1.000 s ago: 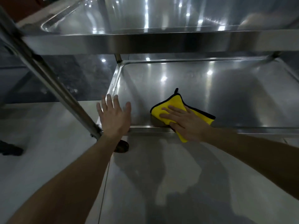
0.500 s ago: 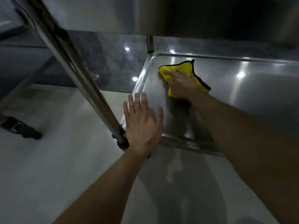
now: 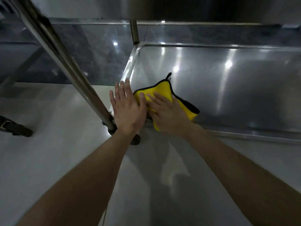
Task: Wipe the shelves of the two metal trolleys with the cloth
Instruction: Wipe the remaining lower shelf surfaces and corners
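Yellow cloth [image 3: 160, 91], black-edged, lies in the near-left corner of the trolley's bottom shelf [image 3: 236, 95], one end draped over the front rim. Right hand [image 3: 169, 115] lies flat on it, fingers straight and spread, pressing rather than gripping (likely for broad wiping contact). Left hand [image 3: 128, 110], at 9 o'clock from the cloth, is flat and holds nothing. It appears to rest on the corner rim beside the leg [image 3: 68, 66], probably steadying the wheeled frame.

cloth [image 3: 162, 93] on shelf [image 3: 228, 88] (near-left corner)
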Available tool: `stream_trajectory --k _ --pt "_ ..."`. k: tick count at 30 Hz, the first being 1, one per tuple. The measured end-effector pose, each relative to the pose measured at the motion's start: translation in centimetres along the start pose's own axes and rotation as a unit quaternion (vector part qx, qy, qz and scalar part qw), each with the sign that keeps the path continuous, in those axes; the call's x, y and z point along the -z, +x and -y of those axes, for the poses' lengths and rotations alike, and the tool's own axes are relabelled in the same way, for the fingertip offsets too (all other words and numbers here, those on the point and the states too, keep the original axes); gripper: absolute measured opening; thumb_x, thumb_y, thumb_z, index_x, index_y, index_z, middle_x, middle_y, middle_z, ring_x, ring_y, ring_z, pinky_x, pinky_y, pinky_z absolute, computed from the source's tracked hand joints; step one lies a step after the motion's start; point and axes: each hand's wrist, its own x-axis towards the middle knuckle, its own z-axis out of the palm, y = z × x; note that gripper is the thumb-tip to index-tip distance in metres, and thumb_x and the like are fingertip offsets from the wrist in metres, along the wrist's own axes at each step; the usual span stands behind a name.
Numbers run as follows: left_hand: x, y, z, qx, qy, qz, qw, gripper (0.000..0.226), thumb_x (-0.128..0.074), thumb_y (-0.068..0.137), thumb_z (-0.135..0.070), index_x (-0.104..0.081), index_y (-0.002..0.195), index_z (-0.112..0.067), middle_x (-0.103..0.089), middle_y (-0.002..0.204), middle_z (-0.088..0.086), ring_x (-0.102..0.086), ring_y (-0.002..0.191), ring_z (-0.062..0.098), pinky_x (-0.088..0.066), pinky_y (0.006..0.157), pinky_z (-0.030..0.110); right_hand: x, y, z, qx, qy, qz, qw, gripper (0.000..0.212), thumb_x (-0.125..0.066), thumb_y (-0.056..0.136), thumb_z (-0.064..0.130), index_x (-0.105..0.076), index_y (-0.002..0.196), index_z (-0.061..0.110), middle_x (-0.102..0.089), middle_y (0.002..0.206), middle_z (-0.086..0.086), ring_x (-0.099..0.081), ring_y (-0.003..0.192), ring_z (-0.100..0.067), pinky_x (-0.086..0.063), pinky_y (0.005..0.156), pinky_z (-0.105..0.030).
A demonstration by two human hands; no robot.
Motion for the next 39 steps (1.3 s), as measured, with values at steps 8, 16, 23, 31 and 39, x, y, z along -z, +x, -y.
stream_trajectory --k 8,16,23,31,39 --pt "-0.6 0.4 0.3 0.019 -0.014 0.024 0.999 0.074 -0.019 0.112 -0.06 -0.014 0.172 -0.016 -0.022 0.178 0.013 -0.009 0.168 0.026 -0.001 0.136 0.054 0.6 -12.9 -6.4 -0.026 -0.031 -0.047 0.998 0.054 -0.036 0.114 0.046 -0.032 0.167 0.034 -0.025 0.176 0.006 -0.018 0.164 -0.021 -0.022 0.125 -0.057" --pt "0.1 -1.7 -7.8 -0.127 0.025 0.0 0.992 0.065 -0.037 0.111 -0.045 -0.044 0.159 -0.002 -0.044 0.167 0.022 -0.03 0.162 0.038 -0.018 0.133 0.059 4.6 -17.4 -12.7 -0.01 -0.074 0.119 0.99 0.088 -0.052 0.104 0.039 0.007 0.169 0.04 0.014 0.178 0.007 0.012 0.165 -0.019 -0.009 0.131 -0.055" --pt "-3.9 -5.3 -19.6 -0.149 -0.099 0.051 0.982 0.067 -0.033 0.112 -0.047 -0.045 0.16 -0.002 -0.048 0.165 0.019 -0.033 0.162 0.036 -0.02 0.133 0.054 3.0 -17.7 -13.6 -0.007 -0.097 0.074 0.993 0.074 -0.047 0.11 0.035 -0.007 0.171 0.033 0.003 0.18 0.003 0.002 0.166 -0.024 -0.018 0.127 -0.06" --pt "-6.7 -6.0 -16.7 -0.197 0.036 0.046 0.979 0.075 -0.032 0.11 -0.058 -0.04 0.161 -0.004 -0.05 0.164 0.016 -0.031 0.163 0.032 -0.013 0.134 0.057 3.3 -26.6 -23.2 -0.111 -0.049 -0.012 0.993 0.074 -0.05 0.099 0.038 -0.023 0.168 0.039 -0.018 0.178 0.006 -0.013 0.165 -0.02 -0.016 0.127 -0.054" --pt "-7.0 -7.6 -26.6 -0.227 -0.02 0.093 0.969 0.078 -0.029 0.106 -0.062 -0.048 0.157 -0.005 -0.05 0.164 0.015 -0.027 0.164 0.031 -0.011 0.135 0.054 4.4 -36.4 -31.5 -0.318 0.026 -0.108 0.942 0.07 -0.033 0.092 0.046 -0.043 0.161 0.038 -0.039 0.17 0.003 -0.025 0.162 -0.021 -0.011 0.128 -0.059"
